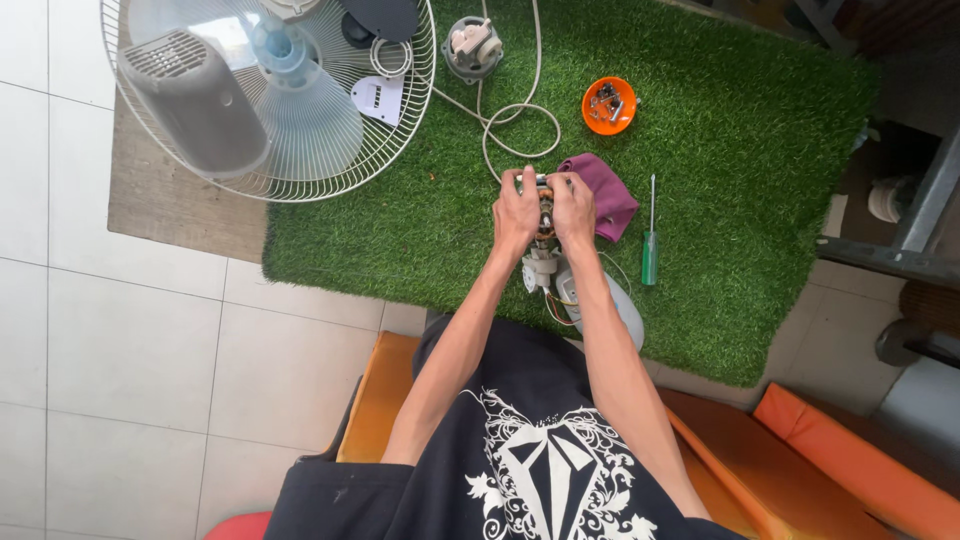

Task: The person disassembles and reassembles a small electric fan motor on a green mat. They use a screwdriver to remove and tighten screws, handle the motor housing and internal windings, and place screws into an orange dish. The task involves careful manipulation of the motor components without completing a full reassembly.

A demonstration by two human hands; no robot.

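Both hands meet over the middle of the green turf mat (760,150). Left hand (516,212) and right hand (574,208) are each closed around the top of a small fan motor (544,214), held between them, thumbs side by side. Below the hands the motor's white lower part and loose wires hang down over a grey housing (615,305) lying near the person.

Purple cloth (606,192) just right of the right hand, touching or nearly so. Green-handled screwdriver (650,240) further right, lying near-to-far. Orange bowl (609,105) with small metal parts, far right. White cord (505,120) loops on the far side. Fan guard with blades (270,95) far left, overhanging the mat's edge.
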